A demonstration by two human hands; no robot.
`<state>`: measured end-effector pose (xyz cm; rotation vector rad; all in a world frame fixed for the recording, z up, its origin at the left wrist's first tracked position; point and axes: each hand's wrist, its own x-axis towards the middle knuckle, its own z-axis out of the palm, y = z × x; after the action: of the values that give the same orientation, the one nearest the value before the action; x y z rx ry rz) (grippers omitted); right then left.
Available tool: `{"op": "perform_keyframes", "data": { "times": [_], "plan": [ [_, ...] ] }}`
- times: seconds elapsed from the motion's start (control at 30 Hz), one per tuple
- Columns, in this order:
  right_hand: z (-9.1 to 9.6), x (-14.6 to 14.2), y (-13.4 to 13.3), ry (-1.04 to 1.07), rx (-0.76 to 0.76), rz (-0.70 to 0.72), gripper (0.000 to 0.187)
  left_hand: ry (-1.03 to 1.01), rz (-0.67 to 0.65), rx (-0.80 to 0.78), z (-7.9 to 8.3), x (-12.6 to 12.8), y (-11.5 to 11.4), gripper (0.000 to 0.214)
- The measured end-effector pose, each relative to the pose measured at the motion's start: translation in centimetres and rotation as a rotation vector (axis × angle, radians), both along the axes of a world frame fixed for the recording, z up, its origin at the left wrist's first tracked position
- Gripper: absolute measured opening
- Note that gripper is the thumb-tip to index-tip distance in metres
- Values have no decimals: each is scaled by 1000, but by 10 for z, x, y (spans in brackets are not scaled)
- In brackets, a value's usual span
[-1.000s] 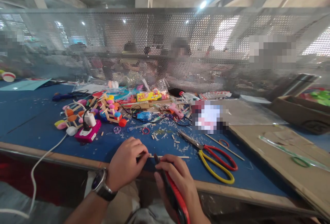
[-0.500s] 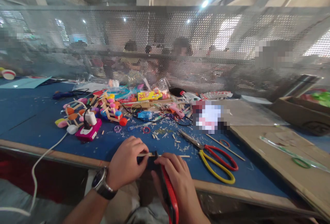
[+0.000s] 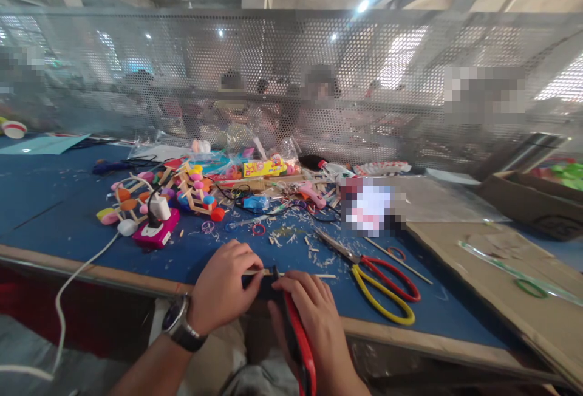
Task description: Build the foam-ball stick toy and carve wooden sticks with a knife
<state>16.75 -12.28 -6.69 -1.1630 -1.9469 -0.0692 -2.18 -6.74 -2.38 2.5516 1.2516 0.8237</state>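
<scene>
- I see the thumb and forefinger of the left hand pinched together on a thin wooden stick; its other fingers are curled, partly out of my sight.
- The right hand is closed around a red-and-black tool, whose dark end meets the stick just beside the left fingertips. I can't tell whether the tool's end is biting.
- The stick lies crosswise near the front edge of the blue table, its far end showing beyond the right knuckles. I can't tell whether those fingers touch it.
- On the left wrist I make out a dark watch.
- Just right of the right hand I have large scissors, blades slightly parted, one handle red and one yellow; beyond them is a second stick.
- Past the hands I see pale scraps and a red ring.
- Farther left sits a magenta power block with a white adapter, near colourful stick-and-foam constructions.
- Beyond the scraps lies a pink glue gun.
- Cardboard covers the right side; a perforated screen stands behind everything.
</scene>
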Motion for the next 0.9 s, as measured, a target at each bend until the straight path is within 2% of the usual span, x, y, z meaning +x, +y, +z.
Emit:
{"op": "perform_keyframes", "data": {
  "times": [0.4,0.9],
  "plan": [
    [5,-3,-2,50,-50,23,22,8,5,-41,4,1,0,10],
    [13,-2,0,89,-96,25,14,-7,16,-79,3,1,1,13]
  ]
}}
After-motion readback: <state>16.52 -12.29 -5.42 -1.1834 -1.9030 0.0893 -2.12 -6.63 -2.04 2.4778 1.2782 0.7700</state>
